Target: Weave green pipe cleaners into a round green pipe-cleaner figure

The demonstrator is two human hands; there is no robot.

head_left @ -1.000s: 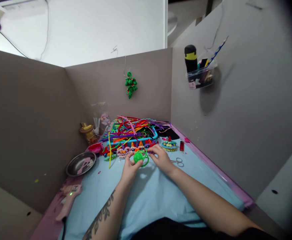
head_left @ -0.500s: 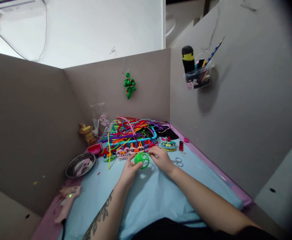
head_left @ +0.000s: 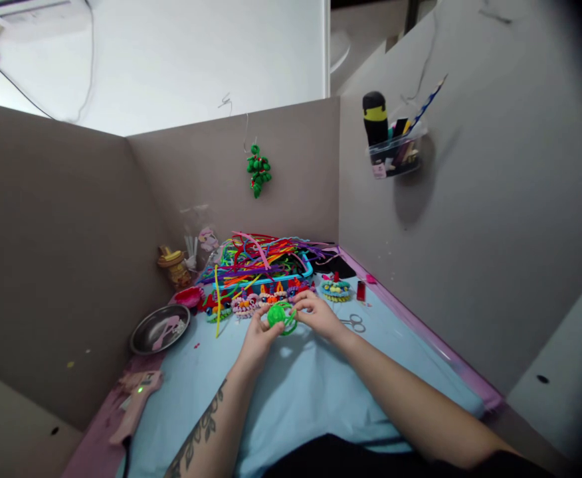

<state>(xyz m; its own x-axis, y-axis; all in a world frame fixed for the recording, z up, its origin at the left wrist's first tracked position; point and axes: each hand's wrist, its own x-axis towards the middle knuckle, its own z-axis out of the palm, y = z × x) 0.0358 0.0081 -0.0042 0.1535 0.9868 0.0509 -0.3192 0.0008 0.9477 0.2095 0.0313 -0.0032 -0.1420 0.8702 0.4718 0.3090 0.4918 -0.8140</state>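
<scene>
Between my hands is a bright green pipe cleaner [head_left: 277,315], coiled into a round disc with a loose loop at its right side. My left hand [head_left: 258,337] pinches the coiled disc from the left, thumb in front. On the other side, my right hand [head_left: 317,315] has its fingertips closed on the loop of the same pipe cleaner. Just beyond the hands stand small coiled pipe-cleaner pieces with beads, among them a pink one [head_left: 245,304] and a blue-yellow one [head_left: 336,289]. Scissors [head_left: 355,323] lie right of my right hand.
A blue basket [head_left: 308,267] heaped with colourful pipe cleaners [head_left: 266,255] stands at the back. At left are a metal bowl [head_left: 141,337] and a pink glue gun [head_left: 134,408] with its light on. Grey panels [head_left: 420,265] enclose the table; a clear box [head_left: 395,156] hangs at right.
My right hand has moved slightly, its fingers now closer to the disc. The green loop looks smaller and rounder, drawn nearer the coil. My left hand stays in place.
</scene>
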